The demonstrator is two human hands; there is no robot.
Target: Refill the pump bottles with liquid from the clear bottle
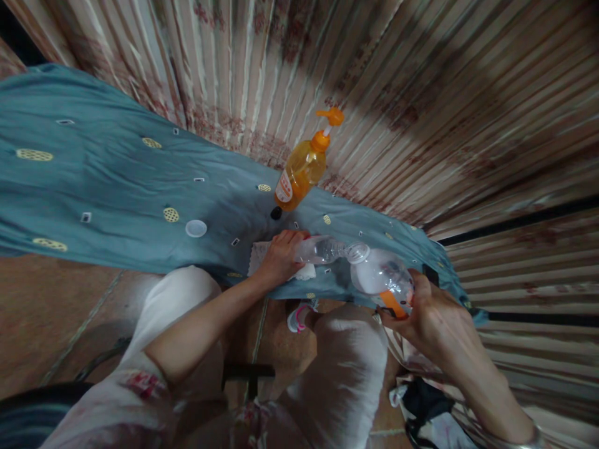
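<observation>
My left hand [279, 257] is closed around a clear plastic bottle [318, 249], which points to the right. Under this hand, a white tissue or cloth [256, 254] lies on the table cover. My right hand [428, 305] grips a wider clear container [374, 273] with an orange label, tilted toward the left. Something whitish shows inside it. The ends of the two vessels meet or overlap between my hands; I cannot tell whether one is inside the other.
An orange pump bottle [302, 171] stands behind my hands, beside a small black object [276, 213]. A round white lid [196, 228] lies on the teal pineapple-print cover [116, 187]. A pleated curtain [262, 75] hangs behind. Dark and light fabric [428, 405] lies low at right.
</observation>
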